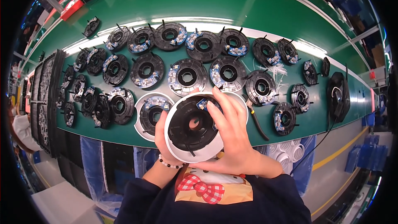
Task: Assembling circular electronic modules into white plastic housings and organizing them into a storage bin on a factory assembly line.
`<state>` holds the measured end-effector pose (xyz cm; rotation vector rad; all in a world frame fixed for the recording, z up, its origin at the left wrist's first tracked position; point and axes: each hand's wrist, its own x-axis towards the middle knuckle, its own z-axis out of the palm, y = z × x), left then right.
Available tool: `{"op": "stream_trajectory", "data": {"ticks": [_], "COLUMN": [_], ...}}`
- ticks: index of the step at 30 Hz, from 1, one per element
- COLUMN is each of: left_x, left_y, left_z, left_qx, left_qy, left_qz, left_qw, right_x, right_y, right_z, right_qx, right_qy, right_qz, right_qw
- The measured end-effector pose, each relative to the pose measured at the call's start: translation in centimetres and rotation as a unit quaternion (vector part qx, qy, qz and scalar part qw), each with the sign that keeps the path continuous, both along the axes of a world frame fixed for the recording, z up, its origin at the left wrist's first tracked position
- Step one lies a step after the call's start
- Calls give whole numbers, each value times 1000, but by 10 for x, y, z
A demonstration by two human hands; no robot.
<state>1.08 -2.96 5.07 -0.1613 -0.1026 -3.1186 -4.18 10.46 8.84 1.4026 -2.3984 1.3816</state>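
Observation:
Close to my body, above the table's near edge, both hands hold a white round housing [210, 152] tilted toward me. A black plastic disc [180, 125] with a hole in its centre sits inside the white rim. My left hand [163, 143] grips the housing from its left side. My right hand [237, 141] closes on the right side, its fingertips at the disc's edge beside a small blue circuit board [202, 104] and its thumb along the housing's lower side. Behind it, another white housing [139, 129] on the table carries a black disc with a board.
Rows of black discs with blue boards [147, 71] cover the green table [137, 6]. A cutter-like tool with yellow and black handles [258, 124] and loose white strips [275, 71] lie at right. Black trays [43, 99] stand left; white rings [286, 153] sit below the table edge.

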Motion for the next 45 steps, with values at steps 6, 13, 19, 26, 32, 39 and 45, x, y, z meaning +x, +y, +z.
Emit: {"op": "stream_trajectory", "data": {"ticks": [6, 13, 19, 26, 32, 39, 45], "left_x": [-1, 13, 1, 6, 19, 45, 57], "left_y": [-6, -6, -1, 5, -10, -30, -46], "left_z": [-13, -30, -4, -4, -7, -6, -6], "left_qx": [-49, -150, -205, -122, -125, -356, -385], "left_qy": [35, -5, -59, -44, -132, -143, -157], "left_qz": [-13, 47, 47, 61, -6, -93, -72], "left_qw": [998, 988, 976, 990, 983, 919, 907], "right_x": [-5, -10, 2, 7, 14, 21, 21], "right_y": [2, 0, -8, -3, 15, 31, 18], "right_z": [9, 13, -14, -25, -36, -42, -41], "right_qx": [23, 81, -3, -41, -59, -65, -56], "right_qy": [13, -8, -5, 4, 108, 141, 143], "right_qz": [14, 44, -37, -37, 13, 95, 118], "right_qw": [1000, 996, 999, 998, 992, 983, 981]}}
